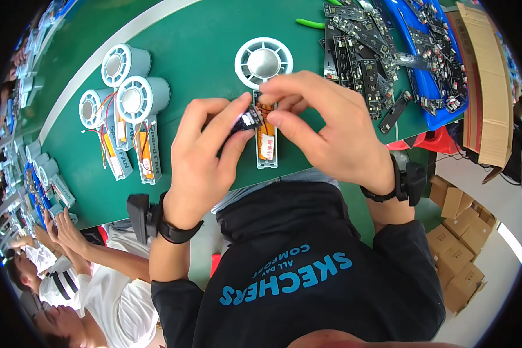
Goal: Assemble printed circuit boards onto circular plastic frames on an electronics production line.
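Between the thumb and fingers of my left hand (206, 145) is a small black circuit board (248, 120), tilted above a handheld fan's open handle. My right hand (330, 124) is right beside it, fingers curled in toward the board and the wires; anything pinched there is too small to make out. Beneath both hands lies the white fan (264, 62), its round head pointing away from me. In its open handle sits an orange battery (266, 145) with a white label. My fingers partly hide the upper handle and wires.
Several similar fans (134, 98) with exposed batteries and wires lie at left on the green table (203, 52). Black circuit boards (359, 52) are piled at right, beside a blue tray (438, 119) of more boards. Cardboard boxes (455, 255) stand lower right; co-workers sit at left.
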